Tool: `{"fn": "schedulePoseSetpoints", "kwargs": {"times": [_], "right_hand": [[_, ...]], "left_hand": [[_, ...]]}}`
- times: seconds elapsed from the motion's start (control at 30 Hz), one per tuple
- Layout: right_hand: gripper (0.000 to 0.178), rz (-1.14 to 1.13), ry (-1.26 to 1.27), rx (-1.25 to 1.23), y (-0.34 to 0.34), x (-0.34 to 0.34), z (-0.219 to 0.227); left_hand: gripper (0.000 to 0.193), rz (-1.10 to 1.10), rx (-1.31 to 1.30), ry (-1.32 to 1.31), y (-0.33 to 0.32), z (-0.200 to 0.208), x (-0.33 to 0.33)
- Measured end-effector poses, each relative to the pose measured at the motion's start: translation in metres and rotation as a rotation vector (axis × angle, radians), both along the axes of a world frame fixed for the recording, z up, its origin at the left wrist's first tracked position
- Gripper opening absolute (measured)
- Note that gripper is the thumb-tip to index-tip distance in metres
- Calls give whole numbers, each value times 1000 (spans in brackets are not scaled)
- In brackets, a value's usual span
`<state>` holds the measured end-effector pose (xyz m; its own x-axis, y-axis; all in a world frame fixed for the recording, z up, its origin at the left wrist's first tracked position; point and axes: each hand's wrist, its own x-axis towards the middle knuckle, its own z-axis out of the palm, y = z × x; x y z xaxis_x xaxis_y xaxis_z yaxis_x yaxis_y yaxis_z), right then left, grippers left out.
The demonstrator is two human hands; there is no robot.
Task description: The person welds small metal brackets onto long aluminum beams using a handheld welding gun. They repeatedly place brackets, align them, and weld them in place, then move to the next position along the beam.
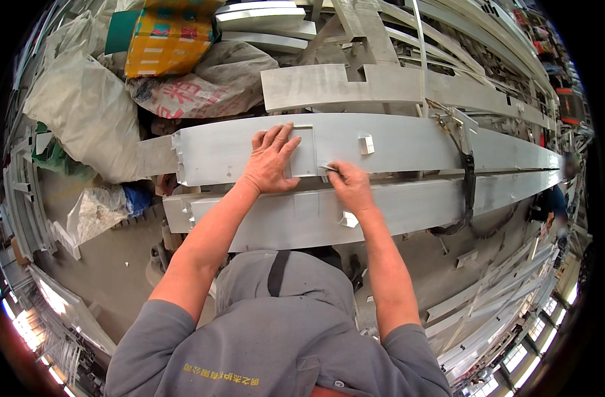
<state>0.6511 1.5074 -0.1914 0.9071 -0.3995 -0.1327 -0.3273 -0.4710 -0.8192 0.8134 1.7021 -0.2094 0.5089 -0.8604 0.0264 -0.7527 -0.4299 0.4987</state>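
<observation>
A long grey metal beam (408, 142) lies across in front of me, with a second beam (263, 221) alongside on the near side. My left hand (271, 160) rests on the far beam with fingers spread, at the left side of a thin square-cornered metal piece (304, 149) lying on the surface. Close to that piece's lower right corner, my right hand (351, 186) pinches a short, thin, pencil-like tool (327, 168); its exact kind is not clear. A small bent bracket (366, 144) stands on the far beam, and another bracket (347, 219) on the near one.
Dusty sacks (84, 112) and a yellow woven bag (170, 40) are piled at the back left. A notched metal plate (309, 89) lies behind the beams. A dark cable (469, 192) hangs over both beams at right. Metal lengths (494, 298) are stacked at the lower right.
</observation>
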Motion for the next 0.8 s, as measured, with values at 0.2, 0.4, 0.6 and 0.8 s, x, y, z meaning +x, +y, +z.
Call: {"fn": "schedulePoseSetpoints", "kwargs": {"times": [0.2,0.4,0.6,0.8], "right_hand": [[18,175,-15,-59,23,16,-4],[34,-46,-11,-120,-6,18,-6],[47,-197,206,-22,-19,18,18],[34,-413,196,351,31,-15,-6]], "left_hand": [[94,-10,-7,1,0,-1,0],[100,-10,-7,2,0,-4,1],[105,7,-8,78,4,6,3],[80,368,-329,347,18,-14,17]]}}
